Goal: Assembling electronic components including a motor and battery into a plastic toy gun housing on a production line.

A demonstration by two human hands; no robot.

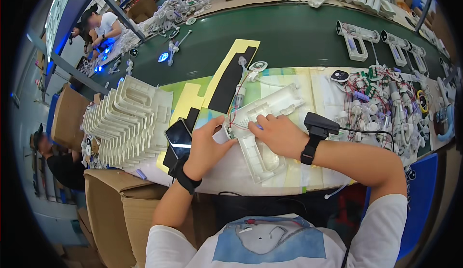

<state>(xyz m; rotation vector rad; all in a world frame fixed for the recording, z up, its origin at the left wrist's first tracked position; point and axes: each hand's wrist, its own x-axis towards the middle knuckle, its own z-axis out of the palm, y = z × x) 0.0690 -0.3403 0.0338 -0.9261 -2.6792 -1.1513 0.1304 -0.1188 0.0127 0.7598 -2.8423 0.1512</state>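
Observation:
A white plastic half shell [260, 164], shaped like a pistol with a looped handle, lies hollow side up on the bench before me. My left hand [207, 145] grips its left edge, thumb and forefinger on either side of the corner. Bent over the middle of the shell is my right hand [279, 135], its fingertips pressed together inside. What they pinch is hidden; a bit of purple shows beside them. Thin red wires [233, 116] run from there up to a white and grey cylinder [239, 94]. Beyond it sits a round white part [258, 66].
Left of me stand nested white shells [128, 123] and a phone [179, 137]. A heap of wired parts [381, 104] covers the right. Assembled white units [356, 41] lie on the green conveyor [289, 31]. Cardboard boxes [108, 210] stand lower left; other people work beyond.

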